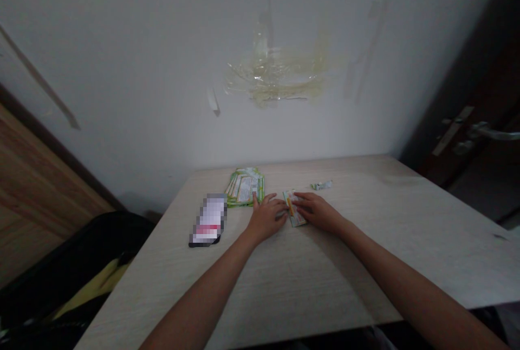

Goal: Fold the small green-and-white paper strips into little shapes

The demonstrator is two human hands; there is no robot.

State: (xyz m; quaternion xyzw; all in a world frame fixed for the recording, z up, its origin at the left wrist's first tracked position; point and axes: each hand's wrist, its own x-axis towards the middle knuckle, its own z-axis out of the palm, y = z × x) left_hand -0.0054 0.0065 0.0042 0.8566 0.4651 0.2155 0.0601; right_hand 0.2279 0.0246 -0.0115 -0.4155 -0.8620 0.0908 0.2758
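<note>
A narrow, flat printed packet (297,216), white with green and orange-red markings, lies on the table between my two hands. My right hand (320,212) rests its outstretched fingers over the packet's right side, pressing it to the tabletop. From the other side my left hand (268,218) comes close, its fingers spread and its fingertips at or just beside the packet's left edge. Whether they touch it I cannot tell. Left of that hand, a fanned stack of green and white printed packets (244,187) lies near the wall, close to the left fingertips.
A phone (209,220), its screen blurred out, lies on the left of the pale wooden table (260,296). A small crumpled wrapper scrap (321,185) is behind my right hand. The wall (162,68) borders the table's back edge. A door handle (493,132) shows at right.
</note>
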